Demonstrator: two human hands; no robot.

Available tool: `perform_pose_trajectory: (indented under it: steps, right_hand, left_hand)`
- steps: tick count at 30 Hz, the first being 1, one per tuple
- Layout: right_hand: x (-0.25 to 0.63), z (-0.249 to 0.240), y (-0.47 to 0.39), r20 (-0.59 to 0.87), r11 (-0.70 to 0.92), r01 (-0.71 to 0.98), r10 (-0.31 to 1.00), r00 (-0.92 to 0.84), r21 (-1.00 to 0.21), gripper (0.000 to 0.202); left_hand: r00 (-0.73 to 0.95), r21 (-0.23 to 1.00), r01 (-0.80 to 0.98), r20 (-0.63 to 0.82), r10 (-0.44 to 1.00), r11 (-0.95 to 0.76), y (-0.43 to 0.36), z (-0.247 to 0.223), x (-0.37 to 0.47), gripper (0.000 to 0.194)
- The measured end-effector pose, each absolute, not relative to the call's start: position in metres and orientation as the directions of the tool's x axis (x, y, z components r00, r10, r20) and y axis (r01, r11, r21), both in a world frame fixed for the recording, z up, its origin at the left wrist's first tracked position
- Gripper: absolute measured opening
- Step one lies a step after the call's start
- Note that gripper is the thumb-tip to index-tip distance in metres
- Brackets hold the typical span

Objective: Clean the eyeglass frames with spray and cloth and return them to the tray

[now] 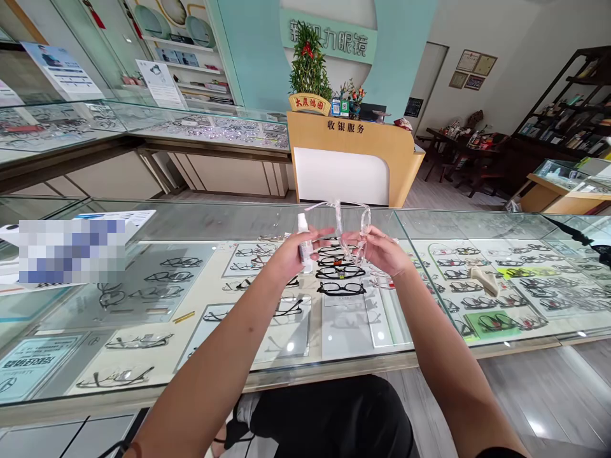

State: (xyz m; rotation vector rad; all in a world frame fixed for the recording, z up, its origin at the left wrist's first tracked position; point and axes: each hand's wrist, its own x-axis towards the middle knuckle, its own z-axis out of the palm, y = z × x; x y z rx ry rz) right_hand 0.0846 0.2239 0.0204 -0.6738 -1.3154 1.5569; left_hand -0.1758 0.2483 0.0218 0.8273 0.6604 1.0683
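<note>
My left hand (292,253) is closed around a small white spray bottle (304,245), held upright with its nozzle at the top. In my right hand (387,252) is a pair of clear-framed glasses (365,219), gripped at one side between thumb and fingers. The glasses are tilted, and their pale temple arms reach left above the bottle. Both hands are above the glass display counter, close together. Part of the clear frame blends with the background, so its far lens is hard to make out.
Under the counter glass (267,219) lie rows of spectacles, among them black frames (341,289) below my hands. A beige object (484,280) rests on the right, and a partly blurred printed sheet (138,219) on the left. Beyond stands a wooden cashier desk (305,137).
</note>
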Motion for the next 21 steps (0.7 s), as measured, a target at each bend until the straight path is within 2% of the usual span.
perform_pose_trajectory:
  steps: [5, 8, 11, 16, 21]
  right_hand:
    - [0.078, 0.015, 0.225, 0.119, -0.032, -0.330, 0.896, -0.428, -0.943, 0.035]
    - [0.075, 0.011, 0.226, 0.142, -0.041, -0.359, 0.872, -0.468, -0.932, 0.026]
    - [0.075, 0.008, 0.227, 0.175, -0.012, -0.369, 0.865, -0.470, -0.929, 0.020]
    - [0.076, 0.008, 0.228, 0.238, 0.049, -0.460, 0.901, -0.362, -0.887, 0.023]
    - [0.074, 0.010, 0.228, 0.273, 0.096, -0.483, 0.910, -0.311, -0.871, 0.026]
  left_hand:
    - [0.442, 0.929, -0.360, 0.093, 0.892, 0.082, 0.237, 0.017, -0.163, 0.040]
    - [0.410, 0.950, -0.310, 0.096, 0.907, 0.039, 0.236, 0.016, -0.160, 0.042]
    - [0.340, 0.942, -0.336, 0.099, 0.935, 0.022, 0.238, 0.016, -0.159, 0.048]
    - [0.231, 0.915, -0.404, 0.088, 0.969, 0.014, 0.242, 0.018, -0.162, 0.047]
    - [0.255, 0.915, -0.402, 0.073, 0.964, 0.037, 0.239, 0.019, -0.159, 0.048]
